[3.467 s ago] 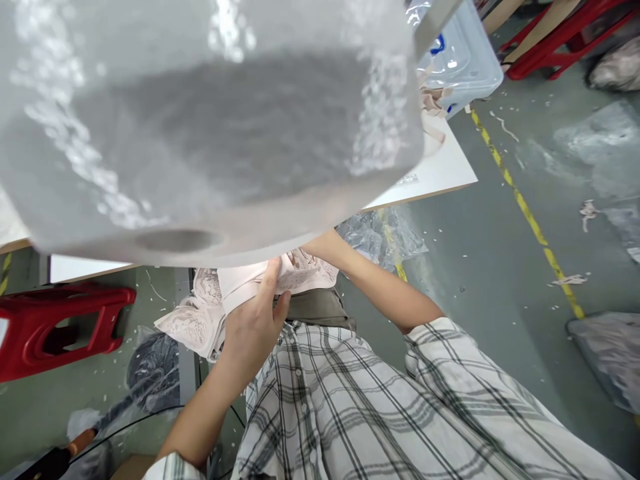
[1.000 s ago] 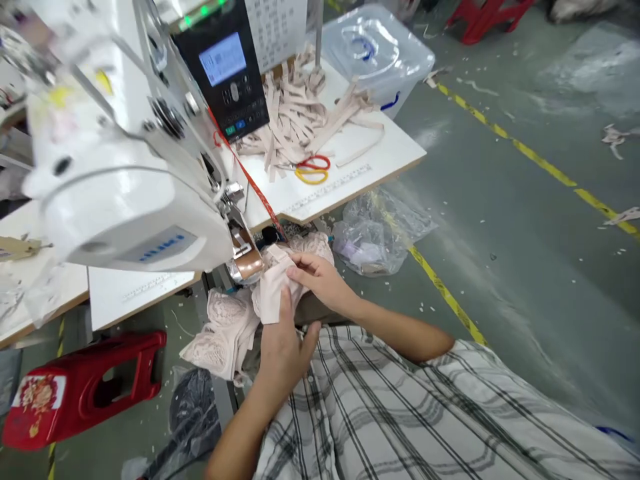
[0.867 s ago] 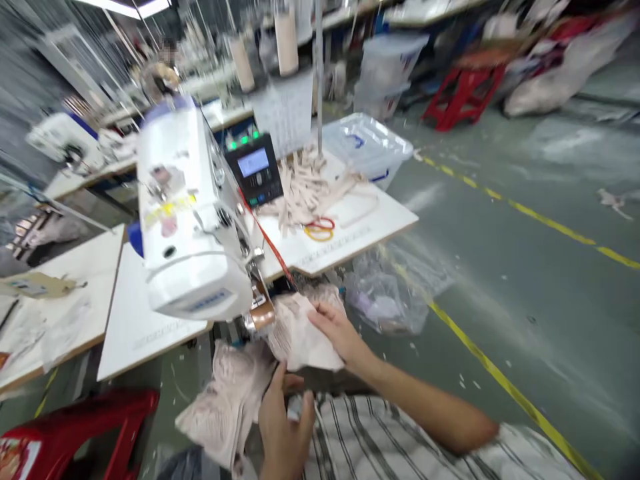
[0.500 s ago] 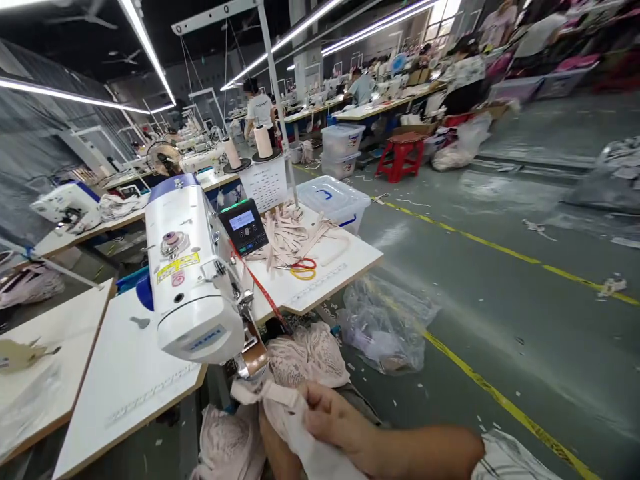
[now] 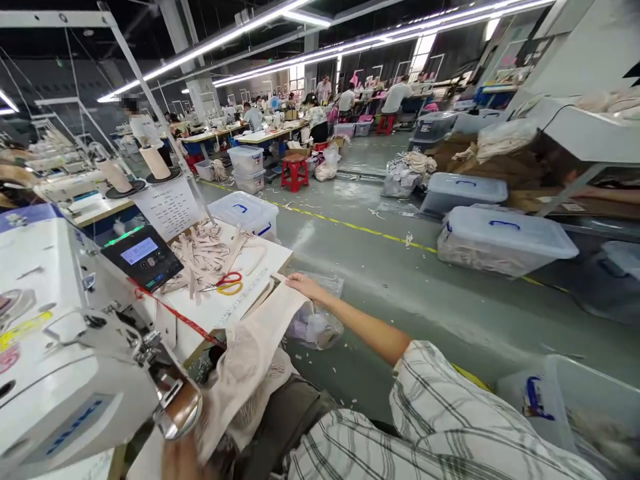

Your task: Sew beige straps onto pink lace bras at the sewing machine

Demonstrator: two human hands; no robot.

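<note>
My right hand (image 5: 306,287) is closed on one end of a pale pink bra (image 5: 255,340), stretched out past the table's front corner. The fabric runs from there down toward my lap, with a lace cup showing below it. My left hand (image 5: 183,460) is a blur at the bottom edge, beneath the head of the white sewing machine (image 5: 70,373), close to the bra's other end; its fingers cannot be made out. A metal guide (image 5: 180,407) on the machine hangs just above that hand.
On the table (image 5: 263,267) lie a heap of pale strips (image 5: 203,257) and scissors with red and yellow handles (image 5: 230,283). A control panel (image 5: 143,257) stands beside thread cones (image 5: 155,163). Lidded plastic boxes (image 5: 505,233) and a red stool (image 5: 295,172) are on the floor.
The view has swung to the right. My right hand has moved away from beneath the machine, out to the right, drawing the bra's end with it so the fabric is stretched.
</note>
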